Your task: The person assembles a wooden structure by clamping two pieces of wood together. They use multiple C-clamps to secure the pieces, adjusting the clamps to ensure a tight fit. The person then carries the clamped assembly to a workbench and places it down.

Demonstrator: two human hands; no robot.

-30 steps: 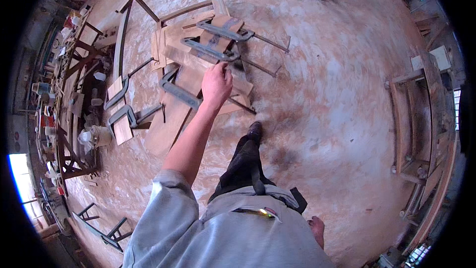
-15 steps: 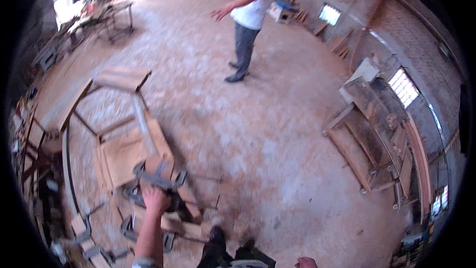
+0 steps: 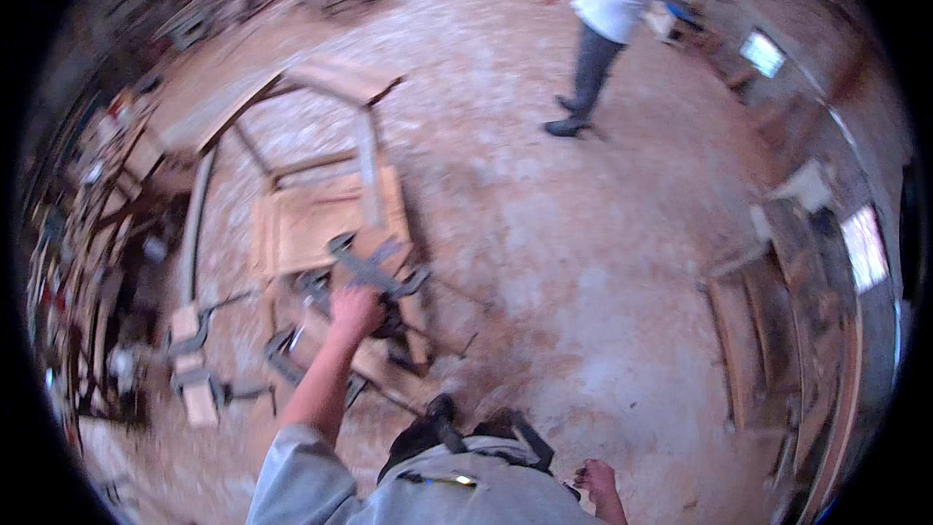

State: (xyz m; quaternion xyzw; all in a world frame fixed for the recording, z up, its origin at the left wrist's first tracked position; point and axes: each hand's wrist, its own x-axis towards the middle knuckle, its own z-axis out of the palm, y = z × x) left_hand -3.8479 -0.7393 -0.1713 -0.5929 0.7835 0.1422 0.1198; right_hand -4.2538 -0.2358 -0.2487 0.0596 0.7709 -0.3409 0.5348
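My left hand [image 3: 357, 309] reaches down to a pile of wood pieces and grey metal clamps, its fingers closed at a C-shaped clamp [image 3: 374, 265]. What lies under the fingers is partly hidden. That clamp sits on a wooden block [image 3: 392, 251] beside a wooden panel [image 3: 326, 219] inside a wooden frame. A second clamp [image 3: 282, 358] is just below my left hand. My right hand [image 3: 596, 478] hangs low beside my body, apart from the pile, its fingers curled. Something small and dark shows by them, too blurred to name.
Left of the pile lie more clamps [image 3: 202, 335] with wood blocks. A long-legged wooden frame [image 3: 335, 78] extends beyond the panel. A person [image 3: 607, 29] stands ahead, arm stretched out. Wooden furniture parts [image 3: 777, 321] stand along the right wall; stacked timber and clutter [image 3: 121, 204] line the left.
The view has tilted down and swung left, so the scene sits farther right and higher. My left hand stays at the clamp. More of my right hand shows.
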